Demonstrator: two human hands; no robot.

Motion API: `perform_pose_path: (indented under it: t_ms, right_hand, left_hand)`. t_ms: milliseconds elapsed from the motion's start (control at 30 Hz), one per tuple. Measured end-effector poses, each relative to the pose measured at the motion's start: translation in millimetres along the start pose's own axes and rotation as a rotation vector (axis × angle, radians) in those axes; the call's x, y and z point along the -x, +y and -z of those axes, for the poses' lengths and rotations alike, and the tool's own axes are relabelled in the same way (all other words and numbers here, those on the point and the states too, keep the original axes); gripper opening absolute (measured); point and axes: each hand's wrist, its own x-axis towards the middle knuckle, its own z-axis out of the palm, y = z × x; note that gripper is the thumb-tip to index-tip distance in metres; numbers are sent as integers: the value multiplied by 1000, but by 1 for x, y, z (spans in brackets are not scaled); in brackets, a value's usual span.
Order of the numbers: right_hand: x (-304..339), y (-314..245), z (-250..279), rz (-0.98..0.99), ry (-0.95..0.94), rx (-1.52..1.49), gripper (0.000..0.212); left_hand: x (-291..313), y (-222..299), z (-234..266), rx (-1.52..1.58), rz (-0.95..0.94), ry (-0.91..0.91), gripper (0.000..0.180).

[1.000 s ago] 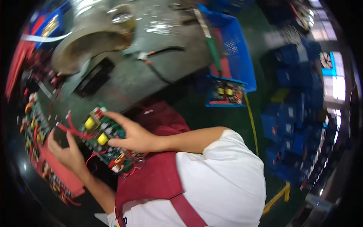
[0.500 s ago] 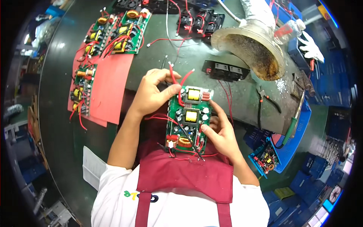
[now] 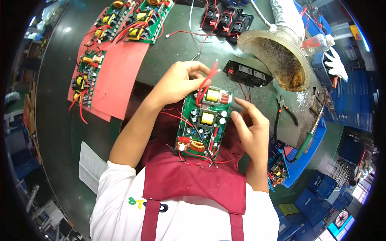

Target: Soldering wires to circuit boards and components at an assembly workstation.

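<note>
A green circuit board [image 3: 189, 120] with yellow transformers, a copper-coloured ring coil and several loose wires lies in front of my apron, its far end tilted slightly right. At its far left corner my left hand [image 3: 179, 83] is closed, thumb and fingers pinching the red wires [image 3: 209, 76] that rise from the board. My right hand [image 3: 254, 126] is beside the right edge, thumb and forefinger apart, fingertips close to the board; whether they touch it I cannot tell. A black wire [image 3: 200, 138] crosses the near half of the board.
Other wired boards [image 3: 138, 24] rest on red sheets [image 3: 116, 80] at the left. A black fan panel [image 3: 248, 74], a metal fume hood [image 3: 273, 60], pliers [image 3: 280, 108] and a green-handled soldering iron [image 3: 307, 140] are to the right. Black fans [image 3: 227, 22] stand at the back.
My left fingers have closed on the red wires, which now stand together. My right hand has drawn back from the board's right side, its fingers apart. The view has shifted slightly.
</note>
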Motion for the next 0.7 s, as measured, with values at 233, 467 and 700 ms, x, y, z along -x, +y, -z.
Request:
perform_pose_path:
  t_ms: [233,467,700]
  right_hand:
    - [-24,5,-21,63,-2,-153,30]
    - [-48,2,-33,143,-49,-95,28]
    - [-52,4,-38,154,-18,-99,29]
  left_hand:
    - [-5,1,2,-16,3,-80,34]
    - [-7,-2,6,78,-20,-101,31]
    - [-6,-13,19,224,-76,-162,20]
